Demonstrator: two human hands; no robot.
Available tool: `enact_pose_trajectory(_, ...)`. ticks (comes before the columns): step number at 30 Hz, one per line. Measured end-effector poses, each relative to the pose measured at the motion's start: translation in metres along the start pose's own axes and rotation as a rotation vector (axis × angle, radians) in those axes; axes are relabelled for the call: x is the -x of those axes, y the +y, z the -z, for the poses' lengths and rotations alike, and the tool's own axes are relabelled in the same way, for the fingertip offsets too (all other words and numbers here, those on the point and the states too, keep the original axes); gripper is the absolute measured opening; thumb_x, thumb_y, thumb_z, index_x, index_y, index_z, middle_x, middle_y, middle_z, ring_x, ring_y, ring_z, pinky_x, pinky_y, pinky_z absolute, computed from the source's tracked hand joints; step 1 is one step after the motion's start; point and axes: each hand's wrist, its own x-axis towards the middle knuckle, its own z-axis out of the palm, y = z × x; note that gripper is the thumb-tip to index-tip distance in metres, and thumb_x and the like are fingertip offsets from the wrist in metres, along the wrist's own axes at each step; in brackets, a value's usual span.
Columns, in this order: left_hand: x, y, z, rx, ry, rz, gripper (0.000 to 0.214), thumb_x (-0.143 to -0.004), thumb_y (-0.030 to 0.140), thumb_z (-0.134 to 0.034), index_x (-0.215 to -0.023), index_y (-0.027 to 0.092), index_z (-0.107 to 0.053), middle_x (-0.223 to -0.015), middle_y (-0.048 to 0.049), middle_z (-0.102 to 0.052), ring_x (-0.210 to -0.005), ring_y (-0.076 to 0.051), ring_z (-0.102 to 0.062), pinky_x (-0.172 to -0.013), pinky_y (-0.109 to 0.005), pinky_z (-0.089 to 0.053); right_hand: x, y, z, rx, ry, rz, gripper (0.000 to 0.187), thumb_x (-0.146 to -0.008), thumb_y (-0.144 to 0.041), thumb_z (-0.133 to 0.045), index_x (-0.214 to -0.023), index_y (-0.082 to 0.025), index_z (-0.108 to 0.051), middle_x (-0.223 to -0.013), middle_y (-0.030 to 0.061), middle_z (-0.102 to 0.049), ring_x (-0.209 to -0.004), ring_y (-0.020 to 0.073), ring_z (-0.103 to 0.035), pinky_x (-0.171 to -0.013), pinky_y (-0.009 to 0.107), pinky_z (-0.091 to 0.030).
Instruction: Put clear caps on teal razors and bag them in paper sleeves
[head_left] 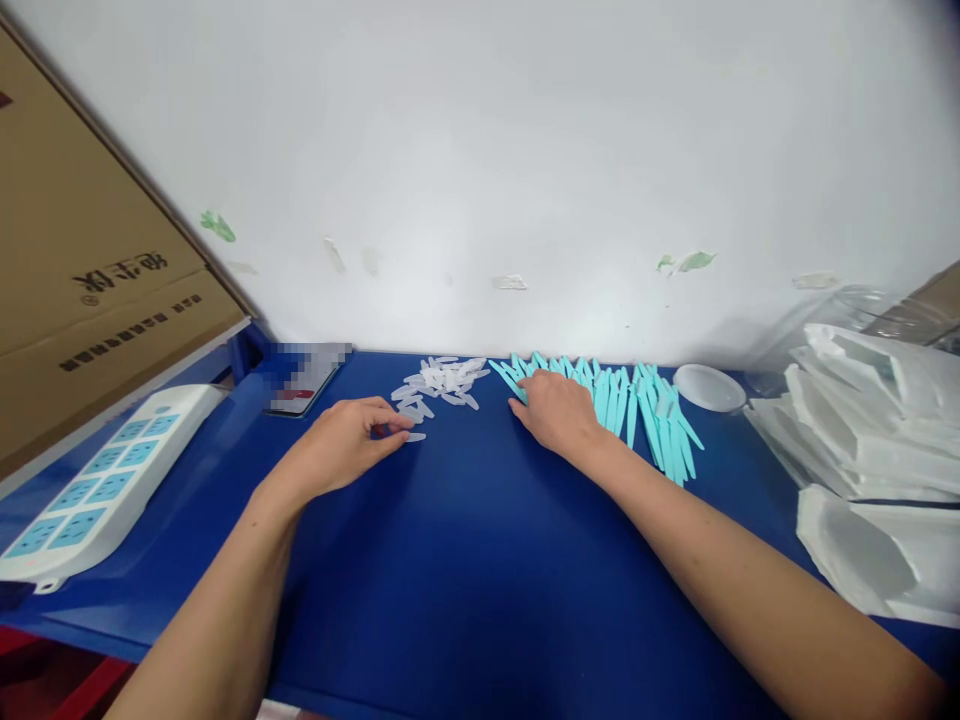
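Observation:
My left hand (360, 440) pinches a small translucent plastic sleeve (417, 437) between thumb and fingertips, just above the blue table. Beyond it lies a loose heap of similar translucent sleeves (446, 378). My right hand (555, 408) reaches over the left end of a long row of slim, tapered turquoise plastic sticks (664, 425). Its thumb and index finger are slightly apart around the end of one stick, and its palm hides part of the row. Whether the fingertips press on that stick is hard to make out.
A white power strip (127, 480) and a phone (307, 380) lie at left, below a cardboard box (97, 260). To the right are a round white lid (709, 388) and stacked white pouches (862, 430). A wall (480, 180) closes off the table's (465, 580) back edge.

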Motion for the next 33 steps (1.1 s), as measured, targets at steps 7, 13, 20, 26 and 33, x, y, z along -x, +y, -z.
enact_pose_trajectory(7,0.008,0.002,-0.014,-0.164,-0.011,-0.063,0.033,-0.097,0.042,-0.050,-0.108,0.030,-0.079,-0.104,-0.0060,-0.070,-0.097,-0.025,-0.064,-0.079,-0.034,-0.048,0.018,-0.010,0.014,-0.038,-0.080,-0.011,0.024,-0.096,-0.028,-0.054,-0.094,-0.014,-0.074,-0.098,0.0154,-0.075,-0.092,0.0291,-0.072,-0.071,0.035,-0.050)
enact_pose_trajectory(13,0.014,0.025,-0.018,-0.072,-0.090,-0.077,0.023,-0.092,0.038,-0.055,-0.102,0.027,-0.073,-0.096,-0.0042,-0.073,-0.083,-0.023,-0.066,-0.070,-0.032,-0.047,0.050,-0.004,0.024,-0.108,-0.227,-0.042,0.012,-0.086,-0.025,-0.064,-0.078,-0.017,-0.070,-0.073,0.0070,-0.069,-0.064,0.0189,-0.066,-0.052,0.028,-0.041)
enact_pose_trajectory(20,0.000,0.061,-0.028,0.057,-0.145,-0.102,0.018,-0.088,0.034,-0.055,-0.092,0.024,-0.070,-0.083,-0.0023,-0.071,-0.072,-0.020,-0.064,-0.065,-0.030,-0.047,0.101,0.007,0.034,-0.039,-0.175,0.007,0.018,-0.083,-0.010,-0.053,-0.073,-0.015,-0.067,-0.073,0.0088,-0.066,-0.061,0.0190,-0.061,-0.051,0.029,-0.029)
enact_pose_trajectory(26,-0.027,0.079,-0.034,0.400,-0.258,-0.094,0.032,-0.091,0.045,-0.056,-0.107,0.022,-0.070,-0.079,-0.0021,-0.070,-0.070,-0.018,-0.065,-0.061,-0.027,-0.050,0.128,0.032,0.030,-0.089,0.020,0.071,0.015,-0.088,-0.013,-0.047,-0.083,-0.017,-0.061,-0.075,0.0043,-0.061,-0.063,0.0151,-0.053,-0.054,0.029,-0.027)
enact_pose_trajectory(33,-0.025,0.081,-0.044,0.179,-0.173,-0.097,0.035,-0.094,0.041,-0.053,-0.116,0.025,-0.075,-0.087,-0.0030,-0.075,-0.072,-0.020,-0.067,-0.060,-0.028,-0.048,0.117,0.050,0.020,-0.454,0.013,0.052,0.014,-0.085,-0.018,-0.052,-0.073,-0.023,-0.047,-0.060,-0.0050,-0.048,-0.053,0.0113,-0.041,-0.053,0.026,-0.031)
